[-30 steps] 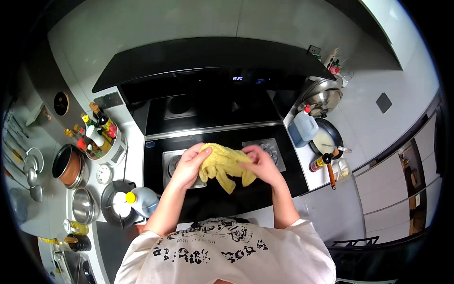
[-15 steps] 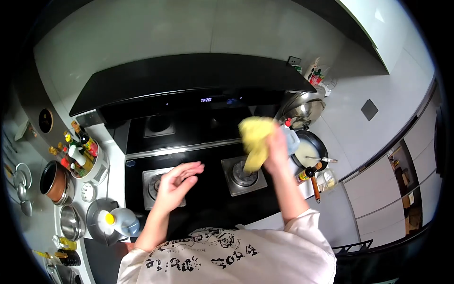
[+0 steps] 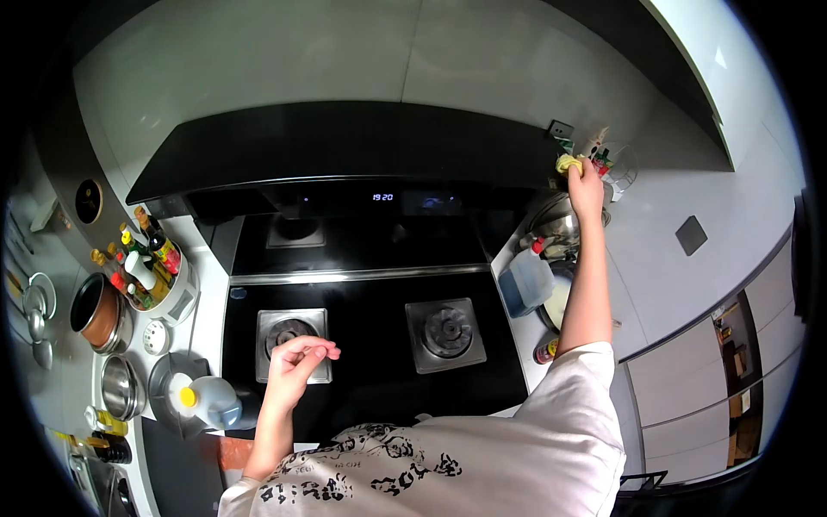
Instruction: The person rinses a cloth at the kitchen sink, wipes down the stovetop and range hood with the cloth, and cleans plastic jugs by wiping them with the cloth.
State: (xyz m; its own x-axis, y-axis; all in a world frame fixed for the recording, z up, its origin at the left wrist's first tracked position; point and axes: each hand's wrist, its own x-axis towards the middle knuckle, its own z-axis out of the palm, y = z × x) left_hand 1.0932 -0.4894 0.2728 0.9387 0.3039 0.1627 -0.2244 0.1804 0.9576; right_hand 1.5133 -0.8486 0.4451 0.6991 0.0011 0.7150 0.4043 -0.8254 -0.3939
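My right hand [image 3: 585, 188] is stretched far out to the right end of the black range hood, its fingers closed on the yellow cloth [image 3: 568, 163]. Most of the cloth is bunched up beyond my fingers. My left hand [image 3: 299, 364] hovers over the left burner [image 3: 293, 334] of the black stove [image 3: 370, 379], holding nothing, with its fingers slightly curled and apart. The right burner [image 3: 446, 336] lies uncovered between my two arms.
On the right counter stand a blue jug with a red cap [image 3: 526, 284], metal lids [image 3: 558, 222] and a bottle [image 3: 546, 350]. To the left are a bottle rack [image 3: 177, 293], pots [image 3: 96, 312], steel bowls [image 3: 119, 388] and a jug with a yellow cap [image 3: 215, 402].
Both hands first held the cloth over the stove. My left hand let go and moved left; my right hand carried the cloth up and right to the hood's end.
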